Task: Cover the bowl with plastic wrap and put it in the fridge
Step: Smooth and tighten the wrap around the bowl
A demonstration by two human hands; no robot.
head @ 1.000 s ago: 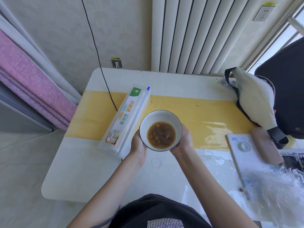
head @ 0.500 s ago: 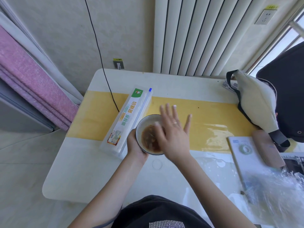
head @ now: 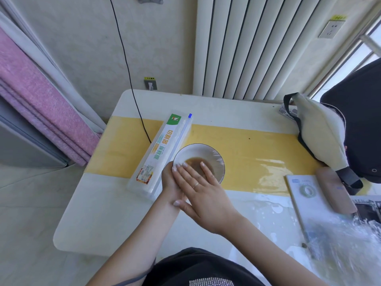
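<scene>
The right hand [head: 203, 190] lay flat and open across the near-left part of the bowl [head: 199, 162], fingers [head: 186, 172] spread on the clear plastic wrap [head: 216, 159] stretched over the rim, gripping nothing. The left hand [head: 170, 182] was pressed against the bowl's left side, largely hidden under the right hand — it seemed to cup the wall, though how far its fingers closed could not be told. A ring showed on one finger of the right hand.

The bowl, white with a dark rim and brown liquid inside, stood on the yellow stripe of the table [head: 99, 219]. Just left of the bowl lay the long plastic-wrap dispenser box [head: 162, 153], running away at a slant, its near end beside the left hand. Further left of the bowl, a black cable [head: 132, 83] dropped along the wall to the tabletop. Well to the right of the bowl sat a cream bag with black straps [head: 321, 131], and nearer the person a booklet [head: 309, 195] with a tape roll [head: 308, 190] on it — crumpled clear film [head: 350, 252] lay beyond that.
</scene>
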